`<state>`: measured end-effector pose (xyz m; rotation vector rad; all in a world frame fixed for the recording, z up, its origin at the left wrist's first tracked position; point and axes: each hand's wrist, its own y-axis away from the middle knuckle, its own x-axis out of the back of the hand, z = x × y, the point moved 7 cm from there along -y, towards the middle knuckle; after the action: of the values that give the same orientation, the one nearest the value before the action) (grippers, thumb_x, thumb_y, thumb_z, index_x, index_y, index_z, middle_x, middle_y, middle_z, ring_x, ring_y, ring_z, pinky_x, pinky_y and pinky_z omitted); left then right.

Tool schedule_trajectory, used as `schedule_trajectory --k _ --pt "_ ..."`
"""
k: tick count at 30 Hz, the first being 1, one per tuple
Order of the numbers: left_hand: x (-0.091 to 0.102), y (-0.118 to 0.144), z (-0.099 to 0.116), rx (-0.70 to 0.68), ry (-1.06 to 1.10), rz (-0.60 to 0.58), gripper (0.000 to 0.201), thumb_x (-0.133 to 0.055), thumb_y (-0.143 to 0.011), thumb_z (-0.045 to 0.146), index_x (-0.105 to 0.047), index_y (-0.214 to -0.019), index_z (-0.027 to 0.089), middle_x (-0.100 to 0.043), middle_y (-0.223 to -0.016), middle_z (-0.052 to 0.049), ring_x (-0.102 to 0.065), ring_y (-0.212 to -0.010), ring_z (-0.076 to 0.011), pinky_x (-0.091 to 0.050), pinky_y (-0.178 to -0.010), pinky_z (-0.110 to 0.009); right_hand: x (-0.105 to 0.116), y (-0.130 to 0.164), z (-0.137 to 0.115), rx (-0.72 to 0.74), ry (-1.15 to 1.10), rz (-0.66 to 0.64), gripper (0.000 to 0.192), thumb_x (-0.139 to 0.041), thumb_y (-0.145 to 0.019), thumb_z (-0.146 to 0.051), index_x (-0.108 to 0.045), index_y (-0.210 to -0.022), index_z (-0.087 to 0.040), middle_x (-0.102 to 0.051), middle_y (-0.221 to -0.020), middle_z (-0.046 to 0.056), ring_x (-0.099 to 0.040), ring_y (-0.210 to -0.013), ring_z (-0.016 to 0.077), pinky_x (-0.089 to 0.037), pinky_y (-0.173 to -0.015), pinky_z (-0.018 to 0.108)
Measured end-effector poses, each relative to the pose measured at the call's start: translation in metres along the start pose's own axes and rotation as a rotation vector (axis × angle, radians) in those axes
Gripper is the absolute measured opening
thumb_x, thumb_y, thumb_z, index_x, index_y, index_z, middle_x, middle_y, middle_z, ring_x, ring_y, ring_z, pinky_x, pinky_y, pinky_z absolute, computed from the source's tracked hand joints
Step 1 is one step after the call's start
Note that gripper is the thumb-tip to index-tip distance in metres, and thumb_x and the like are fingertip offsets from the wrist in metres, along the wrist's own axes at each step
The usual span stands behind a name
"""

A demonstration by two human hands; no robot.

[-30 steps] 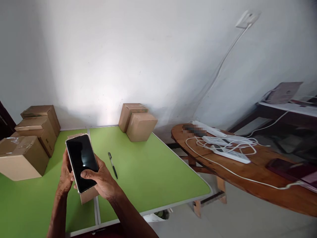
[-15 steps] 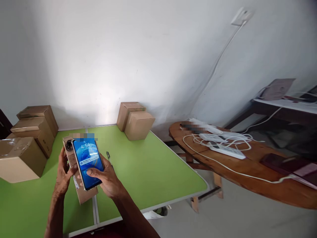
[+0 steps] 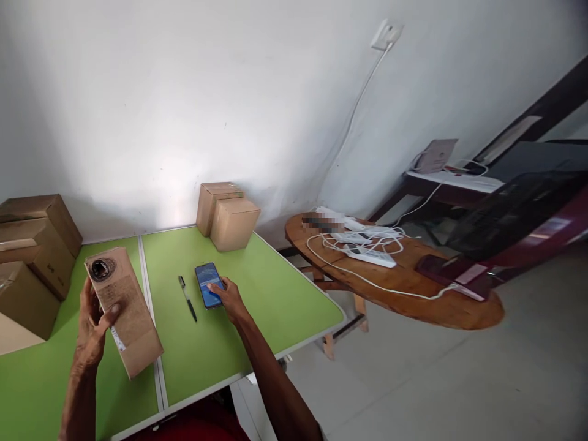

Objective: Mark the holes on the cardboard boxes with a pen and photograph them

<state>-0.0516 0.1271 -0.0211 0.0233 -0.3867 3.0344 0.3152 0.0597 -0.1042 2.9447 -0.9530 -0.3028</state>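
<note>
My left hand grips a long brown cardboard box by its left side, thumb pressed on its face. Near the box's top end is a dark round hole with a rough edge, and a white label shows low on its left edge. My right hand holds a smartphone with a lit blue screen, thumb over the glass. The phone is low over the green table; whether it touches the top I cannot tell. Between box and phone lies a black pen.
Several cardboard boxes stand at the left. Two more boxes are against the wall at the back. To the right, a wooden oval table bears white power strips and tangled cables. A wall socket has a cord plugged in.
My right hand has moved the phone away from the box, to the right and down toward the table. The pen now shows fully. The camera view has swung right.
</note>
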Motion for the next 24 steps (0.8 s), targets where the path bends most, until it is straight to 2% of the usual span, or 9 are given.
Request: schedule_trajectory --k 5,8,14,17,19,21,22,24 --pt "-0.002 0.004 -0.004 0.054 0.015 0.003 0.133 -0.091 -0.070 0.074 -0.030 -0.179 0.028 -0.050 -0.173 -0.024 -0.050 -0.158 -0.0522 -0.056 -0.117 -0.070 0.024 -0.004 0.023 -0.032 0.151 0.042 0.057 -0.090 -0.060 -0.061 -0.070 -0.091 -0.018 -0.080 -0.087 0.010 -0.075 -0.081 0.0262 -0.061 -0.075 0.037" --pt "-0.005 0.007 -0.003 0.054 0.037 -0.019 0.139 -0.091 -0.069 0.075 -0.025 -0.180 0.024 -0.047 -0.174 -0.027 -0.048 -0.160 -0.0520 -0.057 -0.116 -0.070 0.031 -0.004 0.028 -0.044 0.297 0.052 0.048 -0.082 -0.071 -0.058 -0.072 -0.095 -0.018 -0.083 -0.094 0.014 -0.079 -0.090 0.0311 -0.062 -0.081 0.040" --pt "-0.005 0.013 -0.003 0.031 0.037 -0.026 0.132 -0.090 -0.075 0.073 -0.023 -0.181 0.028 -0.038 -0.181 -0.025 -0.044 -0.164 -0.0486 -0.053 -0.123 -0.066 0.043 -0.002 0.019 -0.038 0.643 0.105 0.031 -0.073 -0.079 -0.043 -0.075 -0.096 -0.018 -0.081 -0.106 0.019 -0.077 -0.111 0.0388 -0.057 -0.103 0.048" --pt "-0.003 0.015 -0.007 0.017 0.060 -0.018 0.130 -0.088 -0.077 0.075 -0.024 -0.181 0.029 -0.038 -0.182 -0.024 -0.043 -0.165 -0.0479 -0.050 -0.126 -0.066 0.041 0.006 0.007 -0.006 0.750 0.142 0.034 -0.074 -0.080 -0.036 -0.078 -0.106 -0.014 -0.076 -0.124 0.027 -0.069 -0.131 0.0462 -0.051 -0.115 0.056" --pt "-0.001 0.015 -0.012 0.014 0.058 0.004 0.130 -0.086 -0.077 0.078 -0.025 -0.181 0.029 -0.038 -0.182 -0.024 -0.042 -0.166 -0.0486 -0.050 -0.126 -0.066 0.025 0.019 -0.005 0.063 0.779 0.138 0.044 -0.078 -0.079 -0.033 -0.078 -0.119 -0.013 -0.067 -0.144 0.031 -0.056 -0.149 0.0502 -0.044 -0.123 0.060" --pt "-0.001 0.014 -0.017 0.021 0.051 0.028 0.130 -0.083 -0.078 0.083 -0.025 -0.181 0.029 -0.038 -0.181 -0.024 -0.043 -0.165 -0.0502 -0.052 -0.123 -0.067 -0.011 0.040 -0.013 0.154 0.711 -0.016 0.062 -0.086 -0.079 -0.035 -0.074 -0.137 -0.016 -0.058 -0.161 0.027 -0.045 -0.159 0.0486 -0.041 -0.129 0.060" --pt "-0.001 0.015 -0.019 0.032 0.047 0.035 0.131 -0.080 -0.077 0.087 -0.025 -0.181 0.029 -0.039 -0.181 -0.024 -0.044 -0.164 -0.0514 -0.054 -0.120 -0.068 -0.038 0.055 -0.014 0.191 0.616 -0.189 0.074 -0.090 -0.080 -0.038 -0.069 -0.148 -0.019 -0.055 -0.167 0.024 -0.044 -0.161 0.0465 -0.041 -0.129 0.062" --pt "0.000 0.019 -0.022 0.067 0.019 0.039 0.131 -0.074 -0.077 0.094 -0.027 -0.181 0.029 -0.039 -0.180 -0.025 -0.044 -0.163 -0.0537 -0.054 -0.118 -0.073 -0.094 0.095 -0.010 0.109 0.334 -0.581 0.093 -0.091 -0.087 -0.049 -0.052 -0.167 -0.024 -0.052 -0.172 0.021 -0.052 -0.157 0.0422 -0.048 -0.124 0.064"
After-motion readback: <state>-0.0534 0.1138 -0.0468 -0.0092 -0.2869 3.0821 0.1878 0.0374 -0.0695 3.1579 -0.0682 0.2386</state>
